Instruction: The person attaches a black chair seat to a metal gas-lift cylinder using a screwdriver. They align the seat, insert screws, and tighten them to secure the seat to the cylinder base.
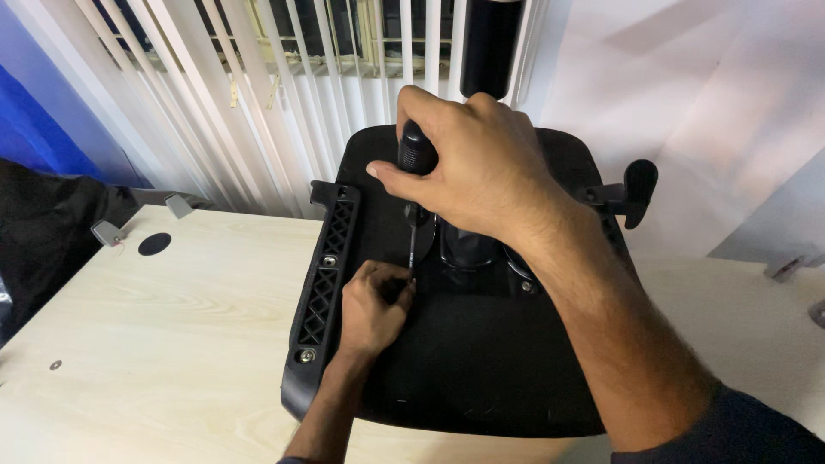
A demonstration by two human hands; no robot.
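Driving a fastener into the underside of an upturned black chair seat (481,361) looks to be the step in hand, judging from how the tool stands. The seat lies bottom-up on the pale wooden surface (172,326), filling the centre of the frame, with a ribbed black armrest bracket (325,275) along its left edge and a second bracket with a lever (632,193) at upper right. The right hand (473,167), coming in from the lower right on a long forearm, is closed around the black handle of a screwdriver (416,172), fingers wrapped over the top and thumb pointing toward the left of the frame; the shaft runs nearly straight down from it. The left hand (374,305), rising from the bottom edge, is curled tight at the tip of the shaft, fingertips pinched about it where it meets the seat plate, though the screw itself is hidden under those fingers. The dark central mechanism (468,245) sits just right of the tip. My reading is that the next move calls for keeping the shaft upright and pressed down while it turns, with the lower fingers steadying the tip so it does not slip off. White vertical blinds (258,94) hang across the upper left behind the seat.
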